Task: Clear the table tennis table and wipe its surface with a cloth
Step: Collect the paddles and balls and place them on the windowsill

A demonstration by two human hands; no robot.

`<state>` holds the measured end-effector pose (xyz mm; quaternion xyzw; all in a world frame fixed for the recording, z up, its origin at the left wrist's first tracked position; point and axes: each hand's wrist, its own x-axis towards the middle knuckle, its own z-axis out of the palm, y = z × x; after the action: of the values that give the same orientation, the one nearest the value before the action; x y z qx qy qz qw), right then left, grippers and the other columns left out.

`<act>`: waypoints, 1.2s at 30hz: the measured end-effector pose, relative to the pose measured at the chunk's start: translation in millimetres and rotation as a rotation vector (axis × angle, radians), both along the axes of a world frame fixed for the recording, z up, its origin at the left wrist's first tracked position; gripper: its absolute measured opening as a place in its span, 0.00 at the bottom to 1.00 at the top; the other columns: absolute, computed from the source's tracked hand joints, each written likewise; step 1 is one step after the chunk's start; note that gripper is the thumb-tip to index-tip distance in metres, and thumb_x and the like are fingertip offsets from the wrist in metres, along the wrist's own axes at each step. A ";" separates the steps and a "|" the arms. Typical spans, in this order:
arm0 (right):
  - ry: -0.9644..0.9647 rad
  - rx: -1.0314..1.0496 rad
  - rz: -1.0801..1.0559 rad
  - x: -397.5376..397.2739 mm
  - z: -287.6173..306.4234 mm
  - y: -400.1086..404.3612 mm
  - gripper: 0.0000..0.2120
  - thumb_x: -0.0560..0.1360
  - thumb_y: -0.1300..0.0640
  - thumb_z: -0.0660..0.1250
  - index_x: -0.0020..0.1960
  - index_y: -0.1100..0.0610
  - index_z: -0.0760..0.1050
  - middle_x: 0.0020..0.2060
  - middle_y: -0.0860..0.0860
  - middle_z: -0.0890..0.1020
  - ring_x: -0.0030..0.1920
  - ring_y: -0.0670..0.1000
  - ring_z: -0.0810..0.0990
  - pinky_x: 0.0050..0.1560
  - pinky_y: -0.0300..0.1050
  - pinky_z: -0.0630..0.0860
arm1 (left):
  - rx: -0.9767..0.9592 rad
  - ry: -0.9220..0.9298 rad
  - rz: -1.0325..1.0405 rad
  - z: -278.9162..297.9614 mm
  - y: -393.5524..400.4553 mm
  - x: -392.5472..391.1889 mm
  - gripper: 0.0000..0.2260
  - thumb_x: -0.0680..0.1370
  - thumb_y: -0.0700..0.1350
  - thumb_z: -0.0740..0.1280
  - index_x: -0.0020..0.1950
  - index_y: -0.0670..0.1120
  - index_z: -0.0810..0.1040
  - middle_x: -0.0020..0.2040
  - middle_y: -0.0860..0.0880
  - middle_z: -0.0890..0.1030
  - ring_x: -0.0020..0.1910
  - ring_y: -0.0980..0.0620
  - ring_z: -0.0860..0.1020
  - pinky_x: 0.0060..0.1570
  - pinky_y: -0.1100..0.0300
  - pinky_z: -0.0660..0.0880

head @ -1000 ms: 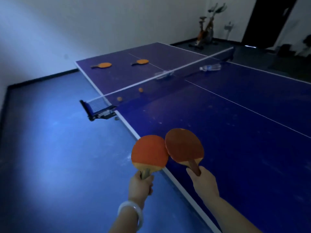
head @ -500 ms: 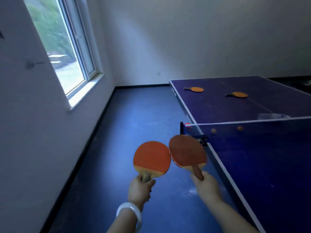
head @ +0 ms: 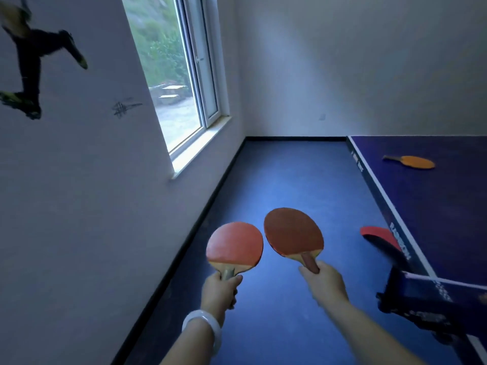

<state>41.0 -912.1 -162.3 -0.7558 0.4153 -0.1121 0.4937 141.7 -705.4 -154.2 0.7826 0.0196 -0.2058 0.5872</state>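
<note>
My left hand (head: 220, 289) grips the handle of an orange-red paddle (head: 234, 246), held upright over the blue floor. My right hand (head: 325, 284) grips the handle of a darker red paddle (head: 292, 231) just to its right, the two blades nearly touching. Both hands are left of the blue table tennis table (head: 434, 206), off its surface. One more orange paddle (head: 413, 162) lies flat on the far half of the table. No cloth is in view.
The net clamp (head: 419, 306) sticks out from the table's side at lower right, with a red and black object (head: 379, 237) beside the edge. A white wall with a window (head: 179, 83) runs along the left. Blue floor (head: 284, 175) stretches ahead between wall and table.
The view has swung left, away from the table toward the window wall. Both hands keep hold of their paddles and now hang over the floor beside the table.
</note>
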 end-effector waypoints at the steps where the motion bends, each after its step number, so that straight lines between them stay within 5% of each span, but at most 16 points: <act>1: 0.001 -0.005 0.022 24.2 0.4 -8.9 0.13 0.75 0.51 0.67 0.36 0.56 0.70 0.28 0.52 0.72 0.28 0.53 0.70 0.31 0.44 0.67 | 0.000 0.001 0.019 -1.2 -4.5 19.1 0.08 0.75 0.39 0.70 0.39 0.41 0.72 0.29 0.45 0.73 0.21 0.52 0.68 0.23 0.62 0.66; 19: 0.120 -0.076 0.204 450.0 -0.9 -90.1 0.09 0.75 0.52 0.66 0.42 0.58 0.73 0.32 0.54 0.76 0.31 0.54 0.73 0.33 0.45 0.69 | -0.032 0.023 0.192 -37.3 -71.3 424.9 0.08 0.74 0.37 0.70 0.41 0.40 0.71 0.25 0.46 0.71 0.20 0.51 0.67 0.22 0.63 0.62; 36: 0.141 -0.098 0.402 811.1 -27.6 -276.1 0.15 0.76 0.49 0.67 0.39 0.57 0.68 0.30 0.53 0.73 0.30 0.54 0.70 0.32 0.44 0.67 | -0.056 0.013 0.341 -31.8 -244.1 724.9 0.08 0.75 0.39 0.70 0.44 0.41 0.70 0.28 0.45 0.72 0.21 0.51 0.65 0.22 0.62 0.62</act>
<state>852.2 -1188.2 -189.9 -0.8524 0.2839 0.0215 0.4387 866.6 -949.5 -186.1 0.7499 0.1501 -0.1090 0.6350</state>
